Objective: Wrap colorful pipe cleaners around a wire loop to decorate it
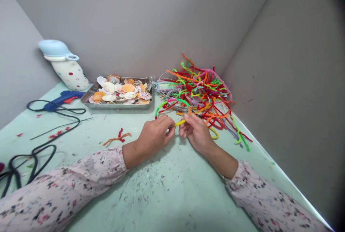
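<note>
At a pale green table (pixel 188 199), I hold a thin ring wrapped in multicoloured fuzzy pipe cleaner (pixel 172 100) in both bare hands, a bright yellow fuzzy section (pixel 180 122) bridging the narrow gap between them. My left hand (pixel 155 135) is closed in a pinch at the yellow section's left end, where a sliver of grey, apparently bare wire, shows; the fingers of my right hand (pixel 198 131) pinch its right end. Both grips are narrow, neither clearly nearer. The section's long axis runs sideways, tilting slightly away from me toward the right. The rest of the ring, red, green, pink and orange, arches out beyond my knuckles; its left end disappears behind my left hand. Past my right hand lies a tangled heap of red, orange and green pipe cleaners (pixel 203 88); beyond my left, a shallow metal tray (pixel 118 106) holds pale and orange seashells (pixel 128 88).
</note>
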The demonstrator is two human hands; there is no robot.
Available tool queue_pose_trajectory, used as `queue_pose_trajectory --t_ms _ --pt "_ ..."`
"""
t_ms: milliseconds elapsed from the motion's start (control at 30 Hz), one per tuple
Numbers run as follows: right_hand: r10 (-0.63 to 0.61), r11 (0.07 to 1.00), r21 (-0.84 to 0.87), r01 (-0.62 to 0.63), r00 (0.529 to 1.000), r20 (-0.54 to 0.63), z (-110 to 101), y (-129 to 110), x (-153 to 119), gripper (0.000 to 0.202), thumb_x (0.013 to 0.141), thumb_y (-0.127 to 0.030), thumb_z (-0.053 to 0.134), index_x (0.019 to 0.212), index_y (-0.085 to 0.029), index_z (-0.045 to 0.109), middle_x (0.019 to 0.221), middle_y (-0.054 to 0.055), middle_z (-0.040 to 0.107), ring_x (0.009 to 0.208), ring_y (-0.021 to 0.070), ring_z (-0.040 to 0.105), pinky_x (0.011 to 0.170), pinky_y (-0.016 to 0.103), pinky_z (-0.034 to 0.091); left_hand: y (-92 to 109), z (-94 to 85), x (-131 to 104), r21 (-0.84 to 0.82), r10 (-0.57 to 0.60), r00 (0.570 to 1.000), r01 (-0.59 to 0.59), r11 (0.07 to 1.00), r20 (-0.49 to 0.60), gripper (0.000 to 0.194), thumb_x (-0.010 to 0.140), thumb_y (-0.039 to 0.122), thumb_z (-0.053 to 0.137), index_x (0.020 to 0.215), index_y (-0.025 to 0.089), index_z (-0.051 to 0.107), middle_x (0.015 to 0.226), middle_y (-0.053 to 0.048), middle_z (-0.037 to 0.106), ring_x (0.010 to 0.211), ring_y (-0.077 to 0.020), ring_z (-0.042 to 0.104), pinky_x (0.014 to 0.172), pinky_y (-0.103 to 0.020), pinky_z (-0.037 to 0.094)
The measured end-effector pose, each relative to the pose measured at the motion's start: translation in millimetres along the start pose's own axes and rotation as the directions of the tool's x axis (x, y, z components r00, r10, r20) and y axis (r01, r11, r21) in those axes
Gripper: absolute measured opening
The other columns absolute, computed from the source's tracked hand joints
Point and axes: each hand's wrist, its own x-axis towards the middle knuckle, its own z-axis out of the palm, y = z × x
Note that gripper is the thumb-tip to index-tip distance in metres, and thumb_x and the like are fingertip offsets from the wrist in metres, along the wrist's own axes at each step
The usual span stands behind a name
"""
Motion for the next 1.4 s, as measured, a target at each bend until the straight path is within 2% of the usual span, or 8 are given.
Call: queue_pose_trajectory --t_ms 267,533,733,967,1033,1133,1267,1400 --pt "0.028 0.999 0.019 -0.027 1.000 -0.003 3 -2 -1 0.022 0.079 -0.036 0.063 0.076 -0.017 0.054 0.056 -0.001 0.062 0.043 0.0103 0.059 0.035 0.016 0.040 -2 -3.6 1 0.222 0.139 0.990 -0.128 0.966 -0.031 0.014 0.083 0.014 0.047 0.075 0.017 0.058 0.067 0.001 0.057 0.058 -0.0105 0.050 0.055 -0.023 0.034" --pt "0.042 0.999 0.030 -0.041 0.999 -0.006 3 -2 -1 0.020 0.078 -0.035 0.063 0.076 -0.017 0.054 0.056 -0.001 0.062 0.043 0.0110 0.059 0.036 0.017 0.042 -2 -3.9 1 0.278 0.163 0.986 -0.149 0.949 -0.028 0.017 0.084 0.014 0.046 0.074 0.018 0.059 0.066 0.000 0.057 0.057 -0.0106 0.050 0.054 -0.025 0.032" --pt "-0.021 0.999 0.038 0.022 0.999 -0.030 2 -2 0 0.016 0.078 -0.032 0.061 0.077 -0.017 0.055 0.056 -0.001 0.063 0.042 0.0119 0.059 0.037 0.018 0.043 2 -5.7 3 0.047 -0.009 0.999 0.011 0.999 -0.031 0.010 0.086 0.020 0.048 0.091 0.018 0.056 0.080 -0.002 0.059 0.068 -0.0117 0.055 0.063 -0.023 0.041" --pt "-0.171 0.984 0.020 0.176 0.972 -0.161 -1 1 2 0.016 0.079 -0.032 0.062 0.079 -0.019 0.053 0.065 -0.001 0.065 0.053 0.0121 0.063 0.046 0.020 0.047 8 -9.4 8 -0.183 -0.263 0.961 0.244 0.952 -0.087 0.036 0.081 0.022 0.055 0.115 0.017 0.045 0.104 -0.009 0.053 0.081 -0.0147 0.055 0.067 -0.027 0.046" --pt "-0.205 0.977 0.013 0.211 0.961 -0.188 -2 1 3 0.016 0.080 -0.033 0.061 0.080 -0.019 0.054 0.067 0.000 0.066 0.056 0.0124 0.064 0.048 0.020 0.048 6 -8.2 9 -0.288 -0.389 0.920 0.357 0.888 -0.057 0.032 0.081 0.025 0.055 0.111 0.017 0.047 0.098 -0.007 0.054 0.077 -0.0140 0.055 0.065 -0.026 0.045" --pt "-0.216 0.975 0.018 0.224 0.957 -0.192 -2 0 3 0.015 0.081 -0.033 0.059 0.080 -0.019 0.054 0.067 0.001 0.066 0.057 0.0127 0.064 0.049 0.021 0.048 3 -5.4 11 -0.508 -0.529 0.838 0.518 0.688 0.137 0.023 0.082 0.032 0.056 0.098 0.016 0.051 0.080 -0.002 0.056 0.065 -0.0116 0.053 0.059 -0.023 0.043" --pt "-0.186 0.981 0.031 0.191 0.974 -0.131 -1 0 2 0.014 0.082 -0.031 0.059 0.081 -0.019 0.053 0.067 0.000 0.065 0.056 0.0122 0.064 0.048 0.020 0.048 0 -2.8 15 -0.694 -0.503 0.752 0.628 0.352 0.426 0.021 0.078 0.034 0.059 0.083 0.015 0.055 0.061 0.003 0.052 0.051 -0.0081 0.046 0.049 -0.020 0.036" --pt "-0.145 0.989 0.016 0.147 0.986 -0.076 0 1 1 0.015 0.081 -0.032 0.060 0.082 -0.019 0.053 0.066 -0.001 0.064 0.055 0.0121 0.063 0.048 0.020 0.047 -2 -2.2 16 -0.735 -0.490 0.723 0.642 0.216 0.487 0.023 0.077 0.037 0.062 0.081 0.014 0.059 0.055 0.004 0.052 0.048 -0.0070 0.045 0.045 -0.019 0.031"
